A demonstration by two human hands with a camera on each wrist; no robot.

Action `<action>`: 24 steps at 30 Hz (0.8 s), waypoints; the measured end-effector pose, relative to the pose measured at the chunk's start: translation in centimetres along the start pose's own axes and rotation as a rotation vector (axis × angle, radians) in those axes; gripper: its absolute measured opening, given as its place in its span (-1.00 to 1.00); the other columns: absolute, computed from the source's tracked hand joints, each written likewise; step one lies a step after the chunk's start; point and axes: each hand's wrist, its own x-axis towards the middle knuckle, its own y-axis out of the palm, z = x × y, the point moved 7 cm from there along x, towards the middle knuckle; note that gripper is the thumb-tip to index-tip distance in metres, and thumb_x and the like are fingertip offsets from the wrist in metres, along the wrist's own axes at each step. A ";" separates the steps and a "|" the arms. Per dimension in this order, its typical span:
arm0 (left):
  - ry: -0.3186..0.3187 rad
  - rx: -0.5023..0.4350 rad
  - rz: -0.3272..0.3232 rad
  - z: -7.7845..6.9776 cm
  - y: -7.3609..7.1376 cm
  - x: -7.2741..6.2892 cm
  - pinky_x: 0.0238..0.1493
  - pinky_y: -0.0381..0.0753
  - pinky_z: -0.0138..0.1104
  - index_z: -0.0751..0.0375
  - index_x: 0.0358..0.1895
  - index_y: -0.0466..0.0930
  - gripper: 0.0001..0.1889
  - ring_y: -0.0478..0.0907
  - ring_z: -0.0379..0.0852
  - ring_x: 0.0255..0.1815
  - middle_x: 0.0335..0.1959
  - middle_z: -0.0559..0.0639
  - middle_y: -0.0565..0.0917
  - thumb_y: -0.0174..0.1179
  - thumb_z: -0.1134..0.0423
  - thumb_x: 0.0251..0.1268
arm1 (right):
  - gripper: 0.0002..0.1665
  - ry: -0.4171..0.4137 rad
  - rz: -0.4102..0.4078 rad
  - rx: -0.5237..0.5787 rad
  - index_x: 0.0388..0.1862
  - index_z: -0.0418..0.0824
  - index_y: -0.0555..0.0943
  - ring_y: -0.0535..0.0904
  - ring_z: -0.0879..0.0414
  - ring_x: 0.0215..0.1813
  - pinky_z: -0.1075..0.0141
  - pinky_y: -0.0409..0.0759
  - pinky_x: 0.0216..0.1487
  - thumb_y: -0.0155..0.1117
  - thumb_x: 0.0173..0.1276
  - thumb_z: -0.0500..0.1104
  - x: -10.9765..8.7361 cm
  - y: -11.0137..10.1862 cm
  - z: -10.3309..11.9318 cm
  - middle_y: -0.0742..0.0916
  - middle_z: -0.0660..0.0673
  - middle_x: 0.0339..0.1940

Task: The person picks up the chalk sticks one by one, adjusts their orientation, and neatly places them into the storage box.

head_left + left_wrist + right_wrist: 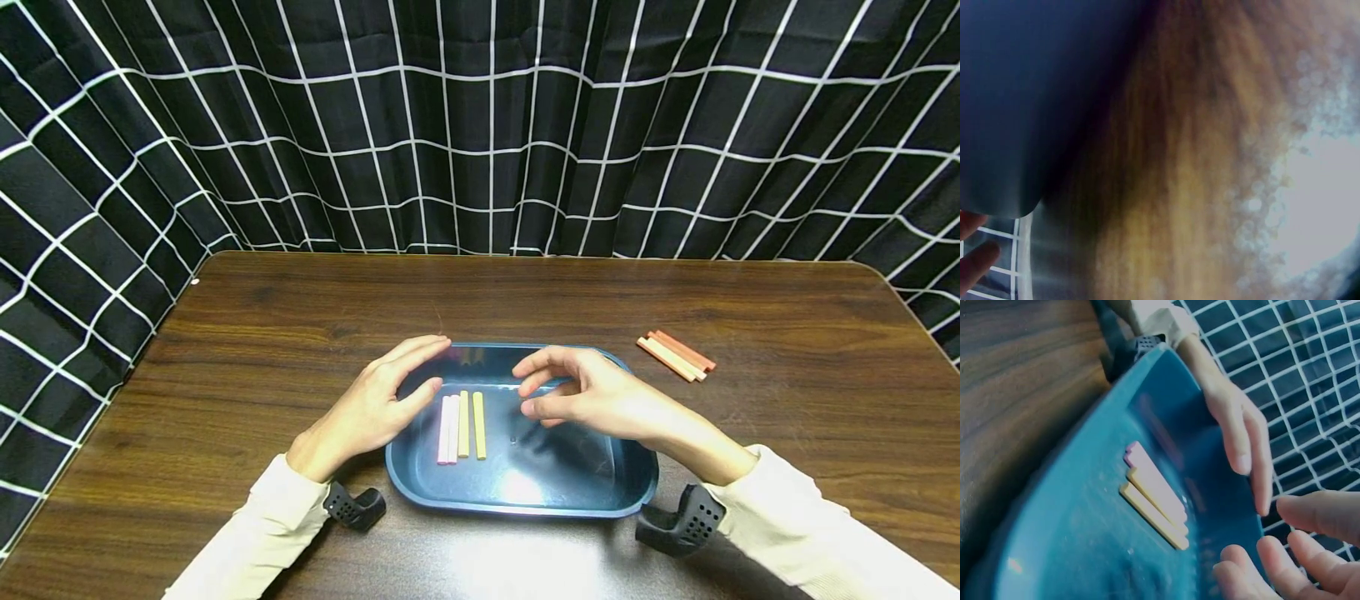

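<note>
Left hand (375, 402) lay at left rim of blue tray (570, 483), grip loose, holding nothing. Inside lay two pink sticks (444, 429), side by side, then two yellow sticks (479, 425), slightly apart. Right hand (581, 396) hovered above, fingers bent, grip parted, empty. Orange sticks (682, 350) lay farther right on surface (787, 400).
</note>
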 end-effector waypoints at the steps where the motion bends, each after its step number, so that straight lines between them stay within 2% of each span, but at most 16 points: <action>1: -0.001 -0.002 0.000 0.0 0.0 0.0 0.49 0.33 -0.07 0.24 0.37 0.44 -0.52 0.40 0.02 0.45 0.39 0.11 0.48 0.15 0.23 0.42 | -0.45 -0.007 -0.004 -0.003 0.23 -0.48 0.43 0.73 -0.05 -0.07 0.18 0.74 0.00 0.31 0.33 -0.27 -0.1 -0.2 0.0 0.66 -0.43 0.03; 9: 0.003 -0.004 -0.002 0.1 0.2 0.0 0.49 0.33 -0.07 0.23 0.37 0.44 -0.52 0.40 0.02 0.44 0.39 0.14 0.48 0.15 0.24 0.42 | -0.47 -0.082 -0.069 -0.052 0.24 -0.44 0.44 0.72 0.18 -0.15 0.33 0.73 -0.04 0.31 0.34 -0.27 -1.6 -2.5 0.7 0.65 -0.42 0.03; 15: -0.004 0.001 -0.006 0.1 0.0 0.1 0.48 0.34 -0.06 0.24 0.36 0.45 -0.52 0.40 0.02 0.44 0.38 0.14 0.49 0.16 0.24 0.41 | -0.45 -0.053 -0.125 -0.089 0.26 -0.30 0.47 0.75 0.16 -0.16 0.26 0.74 -0.03 0.34 0.34 -0.20 -2.4 -4.4 0.6 0.67 -0.36 0.04; 24: -0.012 0.007 0.003 0.0 0.0 0.1 0.48 0.34 -0.05 0.24 0.36 0.45 -0.52 0.40 0.03 0.44 0.39 0.12 0.48 0.16 0.23 0.41 | -0.48 -0.098 -0.181 -0.104 0.27 -0.31 0.47 0.72 0.27 -0.12 0.35 0.73 -0.05 0.32 0.36 -0.25 -3.4 -6.1 0.7 0.67 -0.36 0.04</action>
